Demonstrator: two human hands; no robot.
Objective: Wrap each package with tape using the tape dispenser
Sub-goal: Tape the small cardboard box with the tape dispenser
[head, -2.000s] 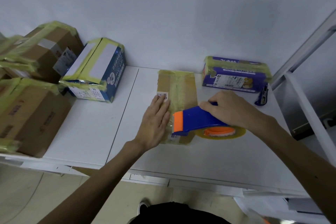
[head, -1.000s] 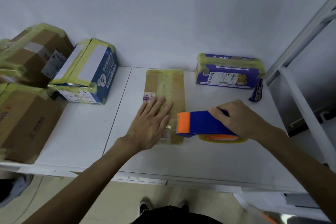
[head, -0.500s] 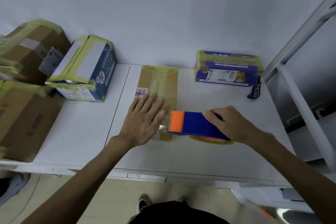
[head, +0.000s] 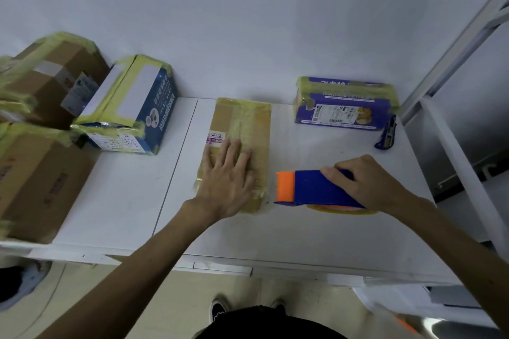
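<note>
The right grip [head: 367,184] is curled around the rear handle of the tape dispenser [head: 311,187], fingers over the top of its blue body. The dispenser's orange front end points left, and its yellowish tape roll [head: 341,210] sits low against the surface [head: 303,234]. The left grip [head: 227,181] lies flat with straight fingers, palm down, and presses on the near half of the flat brown package [head: 243,124]. This package lies lengthwise in the middle of the surface, with a strip of yellowish tape along its top face. The dispenser is just to the right of the package, with a narrow gap between them. A purple package [head: 344,109], banded in tape, stands at the rear right, and a blue utility knife [head: 387,136] lies just beside its right end. A blue-and-white box [head: 137,107], taped at its edges, stands at the rear left. Next to it are two taped brown cartons [head: 41,179], partly cut off by the frame edge. All packages are closed, so their contents cannot be seen. Compared with 0.5 s ago, the orange end has moved right, away from the package's right edge. The left grip remains flat on the package.
</note>
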